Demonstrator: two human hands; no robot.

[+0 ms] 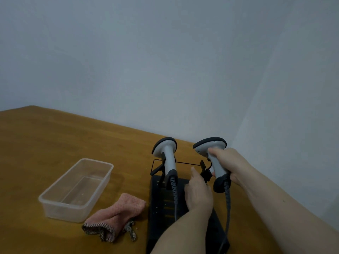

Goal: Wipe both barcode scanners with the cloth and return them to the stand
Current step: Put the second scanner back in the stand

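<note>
Our right hand (229,165) wraps the handle of the right scanner (212,158), holding it just above its clip, while our left hand (199,191), finger extended, steadies the stand (183,208) near the tabletop's right edge; the left scanner (167,158) sits docked, and the cloth (117,215) lies crumpled beside the stand's left side

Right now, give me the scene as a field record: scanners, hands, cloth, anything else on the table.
left scanner: upright in the stand, untouched
right scanner: gripped by the right hand at the handle, beside its black holder clip
left hand: at the holder clip, thumb up; exact contact unclear
cloth: pink, crumpled on the table, left of the stand, unheld
clear plastic tub: left of the cloth
</note>
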